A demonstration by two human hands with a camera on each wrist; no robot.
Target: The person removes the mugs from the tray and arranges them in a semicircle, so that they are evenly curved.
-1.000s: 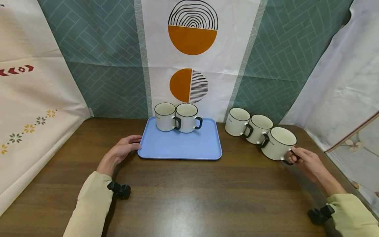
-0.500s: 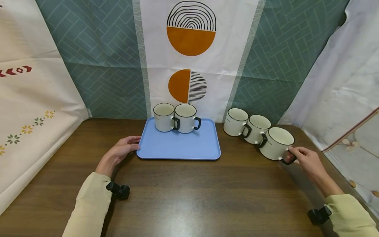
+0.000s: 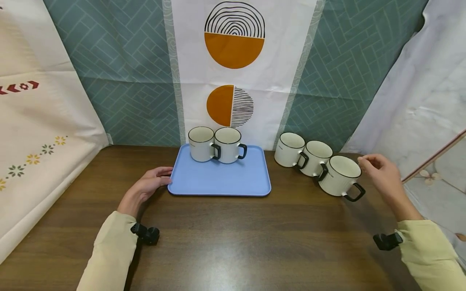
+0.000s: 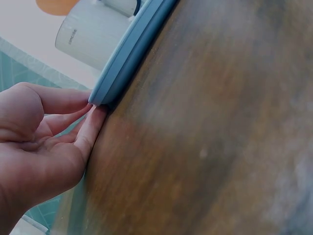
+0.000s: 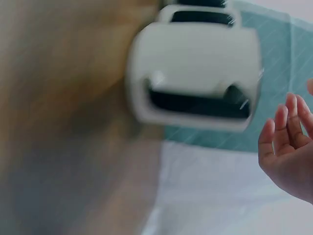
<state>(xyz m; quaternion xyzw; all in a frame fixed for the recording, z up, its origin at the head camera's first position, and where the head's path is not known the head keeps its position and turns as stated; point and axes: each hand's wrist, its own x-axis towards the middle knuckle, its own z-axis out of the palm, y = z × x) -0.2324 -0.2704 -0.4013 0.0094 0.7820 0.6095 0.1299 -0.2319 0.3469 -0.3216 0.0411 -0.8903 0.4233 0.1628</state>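
Note:
My left hand (image 3: 147,186) pinches the left edge of a blue tray (image 3: 218,184); in the left wrist view the thumb (image 4: 68,99) lies against its rim and the other fingers sit low by the tabletop. Two white mugs (image 3: 201,147) with dark rims and black handles stand side by side at the tray's back. Right of the tray, three similar mugs form a slanting row. Beside the nearest of them, a white mug (image 3: 336,178), hovers my right hand (image 3: 384,178), fingers loosely bent and holding nothing. That mug's handle (image 5: 198,104) faces the right wrist camera, apart from the hand.
The middle mug (image 3: 314,159) and the back mug (image 3: 289,150) of the row stand close together near the rear wall. Patterned cloths (image 3: 142,72) hang behind and at both sides of the brown wooden table (image 3: 236,242).
My right hand has let go of the nearest mug's handle and risen to beside its rim. The left hand, tray and mugs have stayed in place; the head view shifted slightly.

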